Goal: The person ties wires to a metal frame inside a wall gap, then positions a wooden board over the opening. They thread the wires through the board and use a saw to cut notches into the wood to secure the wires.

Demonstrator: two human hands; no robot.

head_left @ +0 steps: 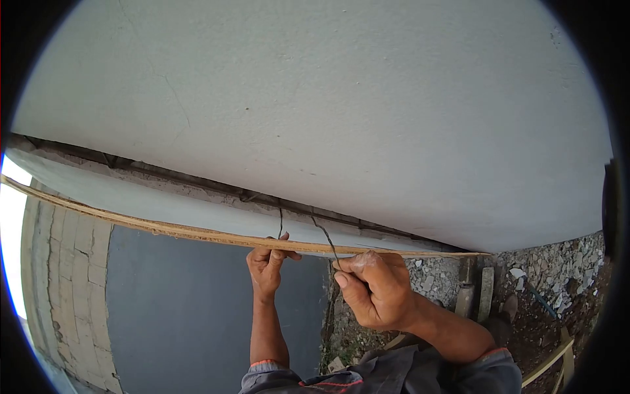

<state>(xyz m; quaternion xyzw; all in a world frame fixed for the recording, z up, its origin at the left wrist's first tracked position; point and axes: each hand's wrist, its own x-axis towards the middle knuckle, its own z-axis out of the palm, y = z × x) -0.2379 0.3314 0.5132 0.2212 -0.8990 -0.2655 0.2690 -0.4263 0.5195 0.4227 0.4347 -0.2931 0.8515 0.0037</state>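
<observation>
A thin wooden board (187, 232), seen edge-on, runs lengthwise below a slot in the white wall. My left hand (268, 262) is closed around its edge, with the thumb on the near side and a fingertip showing above it. One dark wire (281, 220) comes down from the slot to that fingertip; whether the fingers also hold it cannot be made out. A second, twisted wire (321, 228) slants from the slot across the board. Its lower end is pinched between the thumb and forefinger of my right hand (374, 289).
The white wall (341, 105) fills the upper view, its long slot (190, 180) showing metal bars inside. Below lie a grey slab (197, 302) and cracked paving (72, 276) at left. Rubble (426, 279), blocks (485, 292) and wooden strips (551, 361) lie at right.
</observation>
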